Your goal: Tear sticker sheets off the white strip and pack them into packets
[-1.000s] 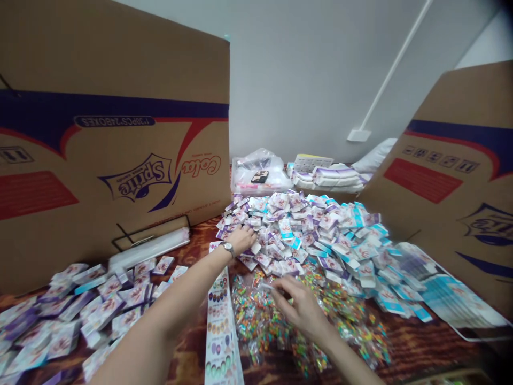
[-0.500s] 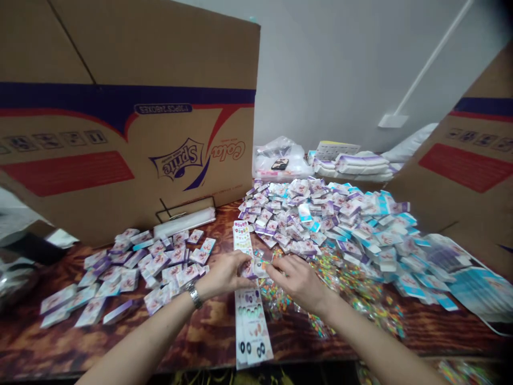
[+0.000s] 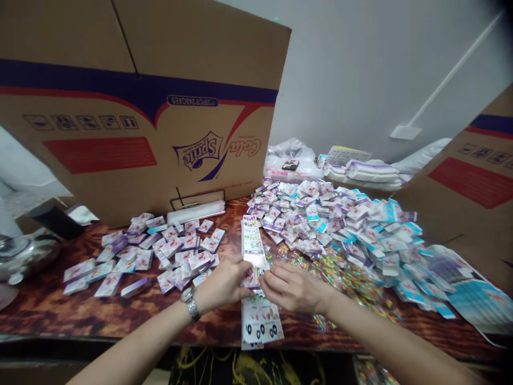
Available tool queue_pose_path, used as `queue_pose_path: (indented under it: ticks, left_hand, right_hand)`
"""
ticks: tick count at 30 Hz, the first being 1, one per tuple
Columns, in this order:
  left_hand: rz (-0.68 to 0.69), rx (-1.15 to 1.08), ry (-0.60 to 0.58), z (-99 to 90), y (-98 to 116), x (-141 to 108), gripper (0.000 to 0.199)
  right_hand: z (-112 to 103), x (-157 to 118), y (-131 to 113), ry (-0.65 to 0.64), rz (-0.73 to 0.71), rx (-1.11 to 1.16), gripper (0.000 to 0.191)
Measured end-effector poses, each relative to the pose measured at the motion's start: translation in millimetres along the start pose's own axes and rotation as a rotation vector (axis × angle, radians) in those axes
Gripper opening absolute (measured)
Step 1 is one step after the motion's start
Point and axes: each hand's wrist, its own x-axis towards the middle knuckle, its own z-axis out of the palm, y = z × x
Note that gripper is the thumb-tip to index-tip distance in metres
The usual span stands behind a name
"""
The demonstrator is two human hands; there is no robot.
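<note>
My left hand (image 3: 222,286), with a metal wristwatch (image 3: 190,305) on its wrist, pinches a small white-and-purple packet (image 3: 250,278) at the edge of a long printed card strip (image 3: 256,315). My right hand (image 3: 294,289) presses in from the other side, its fingertips against the packet and strip. Whether it grips anything is hidden. Loose packets lie in a scattered group (image 3: 168,251) left of my hands and a large heap (image 3: 320,224) beyond them. Clear bags of colourful small pieces (image 3: 344,278) lie under the heap's near edge.
Upside-down Sprite cardboard box panels (image 3: 140,112) stand along the wooden table's (image 3: 120,315) back left and right. Behind the heap are a plastic bag (image 3: 286,158) with a phone on it and wrapped white stacks (image 3: 363,172). A metal bowl (image 3: 24,256) sits far left.
My hands have come together over the card strip from the heap and the bags. The view has swung, so the table appears lower and more of its front edge shows.
</note>
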Motion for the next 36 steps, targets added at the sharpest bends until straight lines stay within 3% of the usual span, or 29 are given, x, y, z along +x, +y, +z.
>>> queue_pose_path:
  ticks: [4, 8, 12, 15, 18, 24, 28, 36]
  left_hand:
    - [-0.082, 0.088, 0.115, 2.3, 8, -8, 0.025]
    - [-0.086, 0.106, 0.276, 9.1, 13, -11, 0.030]
    - [-0.052, 0.085, 0.449, 26.0, 14, -13, 0.042]
    - [-0.033, 0.079, 0.523, 37.7, 14, -14, 0.048]
    - [-0.049, 0.052, 0.524, 42.4, 14, -16, 0.047]
    - [-0.084, 0.050, 0.562, 40.6, 15, -17, 0.040]
    - [-0.073, 0.052, 0.582, 41.1, 16, -19, 0.040]
    - [-0.005, 0.289, 0.640, 47.9, 17, -17, 0.040]
  right_hand:
    - [1, 6, -8, 0.033, 0.282, 0.282, 0.023]
    - [4, 16, -19, 0.203, 0.671, 0.657, 0.018]
    - [23, 22, -31, 0.376, 1.034, 0.914, 0.007]
    - [38, 26, -39, 0.472, 1.194, 1.077, 0.010]
    - [38, 29, -44, 0.469, 1.196, 1.022, 0.008]
    - [18, 28, -46, 0.387, 0.954, 0.641, 0.013]
    - [16, 23, -44, 0.335, 0.869, 0.569, 0.015]
    - [18, 28, -38, 0.297, 1.153, 0.781, 0.013]
